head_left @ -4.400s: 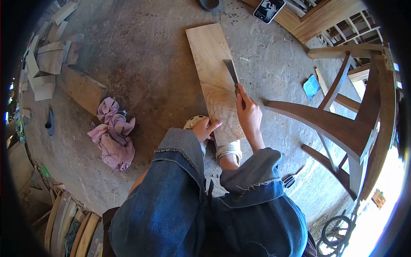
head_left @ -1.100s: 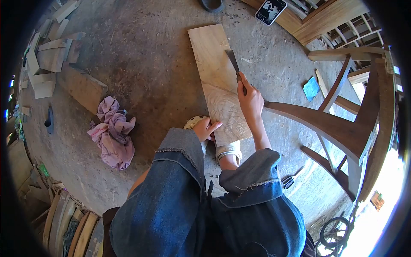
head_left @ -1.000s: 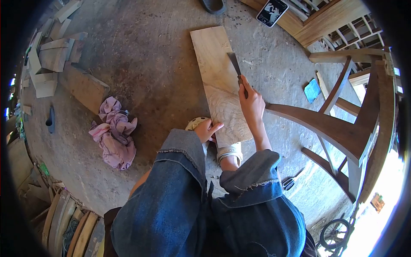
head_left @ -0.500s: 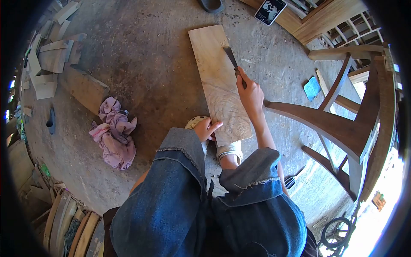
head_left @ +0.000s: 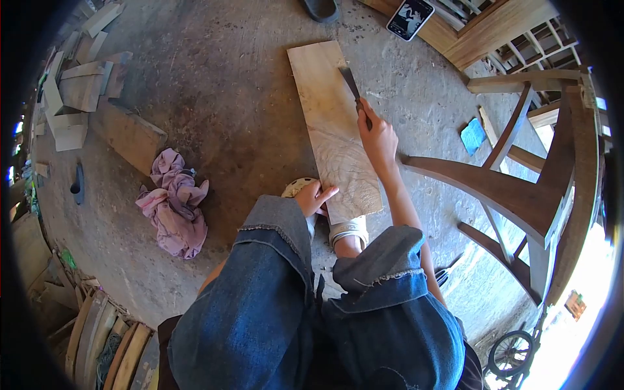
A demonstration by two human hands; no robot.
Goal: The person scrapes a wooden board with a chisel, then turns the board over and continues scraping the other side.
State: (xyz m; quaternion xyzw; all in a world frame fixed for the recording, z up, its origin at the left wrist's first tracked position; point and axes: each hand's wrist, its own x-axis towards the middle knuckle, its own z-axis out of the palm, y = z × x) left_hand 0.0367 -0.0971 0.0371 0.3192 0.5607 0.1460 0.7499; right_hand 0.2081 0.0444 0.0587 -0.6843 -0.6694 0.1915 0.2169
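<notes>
A long wooden board (head_left: pixel 318 97) slants away from me, pale at its far part and marked with wavy, wrinkled patterns at its near part. My left hand (head_left: pixel 313 197) grips the left edge near the close end, thumb on top. In my right hand (head_left: pixel 378 140) is a putty knife (head_left: pixel 351 84) with a dark blade, its handle wrapped by the fingers. The blade tip lies over the right side of the board near the far end. One foot in a light-coloured shoe (head_left: pixel 350 229) shows just below the board's near end.
Left of me lies a crumpled pink cloth (head_left: pixel 175 208), with wood offcuts (head_left: pixel 81 88) beyond. On the right stands a wooden chair frame (head_left: pixel 507 188), one leg reaching close to my right forearm. A blue sponge-like piece (head_left: pixel 473 136) and a phone (head_left: pixel 410 18) are farther off.
My right hand and the putty knife have shifted very slightly away from me along the board. My left hand keeps its hold in the same spot.
</notes>
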